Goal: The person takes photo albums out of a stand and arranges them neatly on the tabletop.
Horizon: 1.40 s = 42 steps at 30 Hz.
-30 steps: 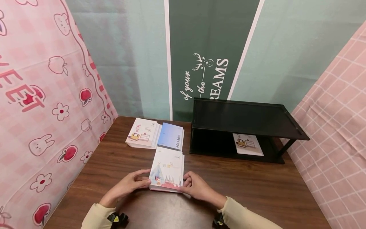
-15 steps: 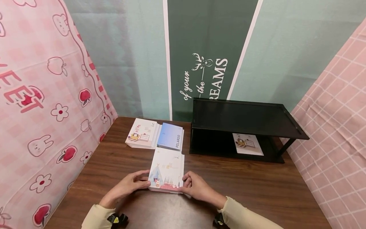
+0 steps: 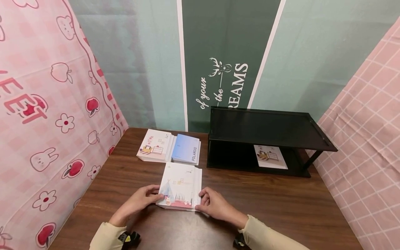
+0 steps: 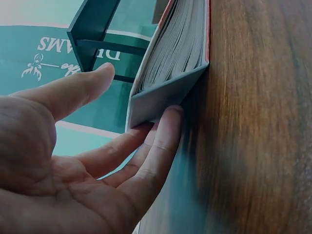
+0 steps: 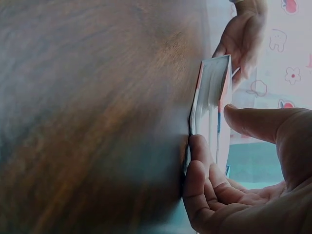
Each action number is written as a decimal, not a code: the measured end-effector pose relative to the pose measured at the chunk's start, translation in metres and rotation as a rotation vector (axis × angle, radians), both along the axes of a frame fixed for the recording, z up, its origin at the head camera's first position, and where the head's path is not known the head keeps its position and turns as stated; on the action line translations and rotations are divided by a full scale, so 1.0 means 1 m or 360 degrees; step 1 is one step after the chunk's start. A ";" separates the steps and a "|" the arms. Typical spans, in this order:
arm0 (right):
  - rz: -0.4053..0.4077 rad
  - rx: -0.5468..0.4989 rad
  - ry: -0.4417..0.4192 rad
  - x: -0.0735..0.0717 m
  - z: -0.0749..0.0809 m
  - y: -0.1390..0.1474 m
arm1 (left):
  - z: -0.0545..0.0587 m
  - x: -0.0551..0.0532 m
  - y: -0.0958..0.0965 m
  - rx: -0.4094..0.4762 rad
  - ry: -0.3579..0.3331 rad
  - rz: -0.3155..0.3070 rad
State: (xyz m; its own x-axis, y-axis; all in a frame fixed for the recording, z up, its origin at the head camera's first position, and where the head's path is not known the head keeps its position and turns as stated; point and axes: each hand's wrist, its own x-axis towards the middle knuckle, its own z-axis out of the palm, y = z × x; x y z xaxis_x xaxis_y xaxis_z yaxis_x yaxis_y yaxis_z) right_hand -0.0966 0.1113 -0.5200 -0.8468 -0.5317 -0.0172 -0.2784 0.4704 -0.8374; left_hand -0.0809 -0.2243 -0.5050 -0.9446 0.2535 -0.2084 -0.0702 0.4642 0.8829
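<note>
A thick photo album [image 3: 176, 185] with a white cover and a printed tent lies near the middle of the wooden table, its top cover shifted left of its lower right edge. At its left side is my left hand [image 3: 142, 203]; in the left wrist view its fingers touch the album's spine [image 4: 163, 100] while the thumb stands off. My right hand [image 3: 215, 205] grips the right edge, thumb [image 5: 243, 119] against the cover and fingers at the lower edge. Behind lie a white album [image 3: 156, 146] with a yellow vehicle print and a blue POLAROID album [image 3: 186, 148].
A black two-level rack [image 3: 272, 128] stands at the back right, with another white album [image 3: 271, 157] on its lower level. Fabric hangs behind the wooden table [image 3: 256, 194] and on both sides.
The tent album's top has slid left and slightly toward me, so more of its right edge shows and a gap opens from the blue album. Both hands have barely moved.
</note>
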 end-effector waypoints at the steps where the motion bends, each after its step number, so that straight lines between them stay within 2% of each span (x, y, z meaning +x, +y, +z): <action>1: 0.0002 -0.0014 -0.0002 0.000 0.001 0.000 | 0.000 0.000 0.000 -0.0013 0.0006 0.0016; 8: -0.0022 -0.0080 -0.0016 -0.001 0.003 0.004 | 0.005 -0.003 0.003 -0.0082 0.0029 0.0160; 17: -0.0111 -0.0044 0.0028 -0.006 0.005 0.016 | 0.015 -0.005 0.010 -0.0172 0.0108 0.0267; 20: -0.0146 -0.0055 0.0060 -0.007 0.007 0.021 | 0.019 -0.006 0.012 -0.0161 0.0150 0.0290; 28: -0.0224 -0.0035 0.0080 -0.010 0.010 0.036 | 0.032 -0.011 0.021 -0.0061 0.0218 0.0291; 34: -0.0265 -0.0065 0.0083 -0.013 0.011 0.047 | 0.043 -0.018 0.036 -0.0012 0.0249 0.0199; 42: -0.0300 -0.0071 0.0069 -0.017 0.012 0.062 | 0.047 -0.028 0.058 0.0058 0.0233 0.0115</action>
